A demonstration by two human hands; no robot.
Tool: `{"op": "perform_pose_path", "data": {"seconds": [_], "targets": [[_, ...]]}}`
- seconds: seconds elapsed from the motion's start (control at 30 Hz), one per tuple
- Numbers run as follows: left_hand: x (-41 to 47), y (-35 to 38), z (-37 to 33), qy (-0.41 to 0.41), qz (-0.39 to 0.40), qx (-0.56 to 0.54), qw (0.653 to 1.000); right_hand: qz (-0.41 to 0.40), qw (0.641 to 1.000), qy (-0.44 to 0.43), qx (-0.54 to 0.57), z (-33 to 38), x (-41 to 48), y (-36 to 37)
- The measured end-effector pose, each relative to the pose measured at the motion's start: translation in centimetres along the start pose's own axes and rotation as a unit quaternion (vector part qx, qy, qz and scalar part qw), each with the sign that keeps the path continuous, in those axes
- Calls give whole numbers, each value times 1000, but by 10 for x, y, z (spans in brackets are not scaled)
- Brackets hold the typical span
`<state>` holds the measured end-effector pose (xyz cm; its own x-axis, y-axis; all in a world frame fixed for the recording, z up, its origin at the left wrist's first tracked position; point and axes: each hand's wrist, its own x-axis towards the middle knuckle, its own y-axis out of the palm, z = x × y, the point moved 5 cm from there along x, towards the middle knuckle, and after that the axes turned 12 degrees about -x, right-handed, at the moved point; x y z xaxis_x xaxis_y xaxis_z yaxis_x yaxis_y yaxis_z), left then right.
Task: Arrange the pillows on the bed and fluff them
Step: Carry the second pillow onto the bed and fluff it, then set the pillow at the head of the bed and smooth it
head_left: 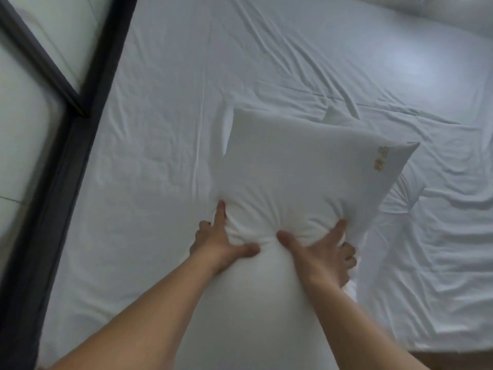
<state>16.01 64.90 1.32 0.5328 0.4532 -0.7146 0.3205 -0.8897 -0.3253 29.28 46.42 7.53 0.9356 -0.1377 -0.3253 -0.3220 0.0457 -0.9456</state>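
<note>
A white pillow (298, 169) with a small gold mark near its right corner is held above the bed (165, 108), which is covered by a wrinkled white sheet. My left hand (221, 241) grips the pillow's near left side, fingers dug into the fabric. My right hand (325, 255) grips its near right side, thumb pressed into the cloth. The fabric bunches between my two thumbs. The pillow's lower part hangs towards me between my forearms. Another white pillow (453, 12) shows partly at the top right corner.
A dark bed frame (66, 156) runs along the left side, with pale floor (24, 124) beyond it. Rumpled white bedding (440, 236) lies on the right half of the bed. A strip of brown floor (453, 359) shows at the bottom right.
</note>
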Motion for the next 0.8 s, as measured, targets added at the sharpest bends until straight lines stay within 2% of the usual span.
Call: {"op": "perform_pose_path", "data": {"seconds": [0.17, 0.27, 0.5, 0.6, 0.7, 0.8], "targets": [[1, 7, -20, 101, -58, -34, 993, -57, 991, -95, 80, 17, 11, -9], [-14, -19, -49, 142, -163, -30, 976, -108, 979, -151, 82, 41, 12, -46], [-18, -121, -164, 196, -311, -21, 930, -168, 947, -254, 104, 170, 47, -173], [17, -179, -215, 190, -352, 18, 916, -147, 948, -262, 108, 242, 78, -211], [62, -241, -242, 136, -397, 106, 901, -115, 954, -269, 62, 300, 110, -219], [114, -259, -232, 100, -337, 186, 918, -82, 945, -315, -20, 331, 128, -183]]}}
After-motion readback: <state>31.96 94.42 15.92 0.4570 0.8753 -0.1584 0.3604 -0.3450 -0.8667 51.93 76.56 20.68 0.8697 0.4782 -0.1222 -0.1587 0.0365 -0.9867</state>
